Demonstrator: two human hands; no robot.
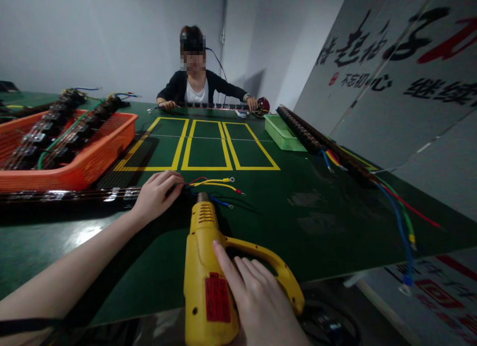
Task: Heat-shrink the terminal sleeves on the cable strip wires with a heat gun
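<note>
My right hand [261,299] grips a yellow heat gun [203,251], its index finger laid along the body. The metal nozzle [202,197] points away from me, close to the wires at the end of a long dark cable assembly [85,199]. My left hand [158,194] is closed over that end, with the assembly lying to its left along the table. Beyond my fingers stick out yellow wires [212,182] and a blue wire [220,202] with ring terminals, plus a thin red one. What lies right under my left fingertips is hidden.
An orange basket [112,137] at left holds similar assemblies. A green basket [283,135] stands at far right, with more assemblies [301,130] and loose wires [400,217] trailing over the right edge. Yellow tape rectangles [206,168] mark the green table [268,207]. A co-worker [197,90] sits opposite, hands on another assembly.
</note>
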